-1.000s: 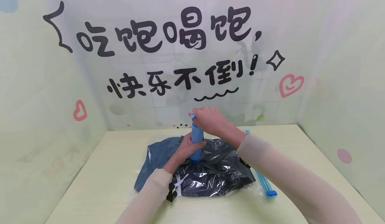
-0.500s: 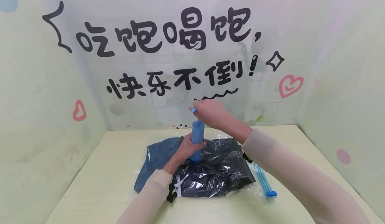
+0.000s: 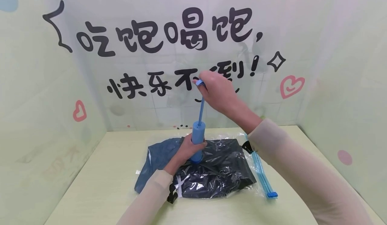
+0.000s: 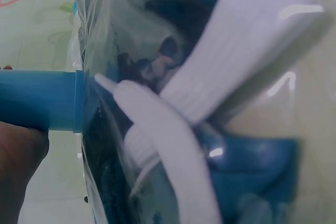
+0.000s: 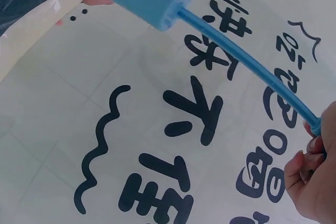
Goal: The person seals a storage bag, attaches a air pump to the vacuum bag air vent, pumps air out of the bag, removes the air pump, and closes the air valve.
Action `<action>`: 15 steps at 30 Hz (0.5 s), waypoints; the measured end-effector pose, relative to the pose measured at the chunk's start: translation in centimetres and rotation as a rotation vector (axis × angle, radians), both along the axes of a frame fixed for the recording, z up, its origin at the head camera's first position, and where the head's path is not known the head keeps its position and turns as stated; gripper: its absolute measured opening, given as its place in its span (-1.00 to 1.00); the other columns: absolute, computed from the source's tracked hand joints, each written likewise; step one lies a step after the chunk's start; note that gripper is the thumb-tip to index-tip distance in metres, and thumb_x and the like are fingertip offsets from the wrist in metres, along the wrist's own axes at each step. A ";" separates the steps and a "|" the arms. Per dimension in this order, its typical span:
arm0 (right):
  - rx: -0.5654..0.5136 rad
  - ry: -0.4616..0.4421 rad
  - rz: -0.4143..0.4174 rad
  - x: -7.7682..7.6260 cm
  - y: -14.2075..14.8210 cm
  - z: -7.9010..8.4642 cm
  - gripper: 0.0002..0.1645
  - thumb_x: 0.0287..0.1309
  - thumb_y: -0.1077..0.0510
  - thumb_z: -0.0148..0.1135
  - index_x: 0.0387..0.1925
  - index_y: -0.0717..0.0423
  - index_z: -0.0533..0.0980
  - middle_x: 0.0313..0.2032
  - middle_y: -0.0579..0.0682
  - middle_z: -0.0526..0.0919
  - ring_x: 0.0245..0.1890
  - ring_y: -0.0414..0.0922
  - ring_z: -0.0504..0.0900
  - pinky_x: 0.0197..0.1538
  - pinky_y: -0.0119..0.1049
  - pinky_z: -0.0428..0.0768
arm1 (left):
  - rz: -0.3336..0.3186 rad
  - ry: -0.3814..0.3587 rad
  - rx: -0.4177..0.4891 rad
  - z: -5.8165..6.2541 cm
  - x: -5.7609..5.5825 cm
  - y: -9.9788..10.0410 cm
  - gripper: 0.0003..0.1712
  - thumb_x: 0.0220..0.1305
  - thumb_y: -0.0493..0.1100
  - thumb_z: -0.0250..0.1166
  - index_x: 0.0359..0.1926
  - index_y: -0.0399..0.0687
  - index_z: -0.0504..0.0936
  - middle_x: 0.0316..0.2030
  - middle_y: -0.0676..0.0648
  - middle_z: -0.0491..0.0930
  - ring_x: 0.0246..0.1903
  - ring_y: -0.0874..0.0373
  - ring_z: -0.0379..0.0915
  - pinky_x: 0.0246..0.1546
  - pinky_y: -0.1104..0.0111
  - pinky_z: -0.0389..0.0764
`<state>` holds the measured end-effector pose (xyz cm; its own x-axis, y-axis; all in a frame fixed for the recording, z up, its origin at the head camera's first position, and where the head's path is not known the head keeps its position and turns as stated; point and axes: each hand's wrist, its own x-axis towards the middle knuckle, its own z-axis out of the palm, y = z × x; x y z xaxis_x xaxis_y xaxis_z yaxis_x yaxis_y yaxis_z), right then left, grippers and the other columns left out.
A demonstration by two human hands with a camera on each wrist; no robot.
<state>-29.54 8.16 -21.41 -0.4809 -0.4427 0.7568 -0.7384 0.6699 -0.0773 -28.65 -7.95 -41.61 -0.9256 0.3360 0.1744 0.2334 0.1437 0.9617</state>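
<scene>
A blue hand pump (image 3: 198,134) stands upright on a clear plastic vacuum bag (image 3: 223,164) that holds dark folded clothes. My left hand (image 3: 188,148) grips the pump's barrel low down, near the bag. Above it, my right hand (image 3: 217,90) holds the pump's handle, its fingers curled round it. The thin rod between handle and barrel is drawn far out, and shows at length in the right wrist view. In the left wrist view the barrel's foot (image 4: 63,100) meets the bag film, with white drawstrings (image 4: 163,135) of the clothing under the plastic.
The bag's blue zip slider (image 3: 272,194) lies on the table at the right, at the end of the bag's blue zip strip (image 3: 262,171). A pale wooden table (image 3: 99,171) carries everything. Behind it rises a printed backdrop (image 3: 145,114) with dark lettering.
My right hand has risen, pulling the pump's handle up, so a long stretch of rod now shows above the barrel. My left hand and the bag have stayed in place.
</scene>
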 end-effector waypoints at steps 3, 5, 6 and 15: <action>-0.003 0.019 0.007 -0.1 -0.2 -0.3 -0.58 0.45 0.16 0.22 -0.53 0.08 0.28 -0.58 -0.03 0.24 -0.61 -0.07 0.23 -0.53 -0.24 0.23 | -0.002 -0.001 -0.001 -0.1 0.0 -0.1 -0.74 0.32 -0.27 0.35 -0.02 -0.29 0.57 -0.20 -0.02 0.59 -0.10 0.00 0.52 -0.01 -0.07 0.48; -0.007 0.028 0.008 -0.2 -0.2 -0.6 -0.60 0.45 0.18 0.20 -0.52 0.09 0.29 -0.58 -0.03 0.25 -0.61 -0.08 0.24 -0.53 -0.24 0.24 | -0.002 -0.004 -0.001 -0.1 0.0 -0.1 -0.75 0.32 -0.28 0.35 -0.03 -0.25 0.58 -0.21 -0.01 0.60 -0.10 0.01 0.52 0.00 -0.06 0.48; -0.006 0.032 0.007 -0.3 -0.2 -0.8 -0.61 0.45 0.19 0.20 -0.52 0.09 0.29 -0.58 -0.03 0.24 -0.61 -0.08 0.23 -0.54 -0.24 0.24 | -0.004 -0.003 -0.001 -0.1 0.0 -0.1 -0.76 0.32 -0.27 0.35 -0.03 -0.25 0.58 -0.21 -0.01 0.60 -0.11 0.01 0.52 0.00 -0.06 0.49; 0.108 -0.039 0.030 -0.9 -0.7 -5.4 -0.61 0.48 0.19 0.15 -0.51 0.06 0.28 -0.59 -0.05 0.23 -0.60 -0.10 0.22 -0.51 -0.26 0.24 | -0.025 0.008 0.013 -0.1 -0.2 -0.1 -0.77 0.35 -0.28 0.33 -0.03 -0.27 0.56 -0.22 -0.02 0.58 -0.16 0.03 0.53 -0.04 -0.02 0.51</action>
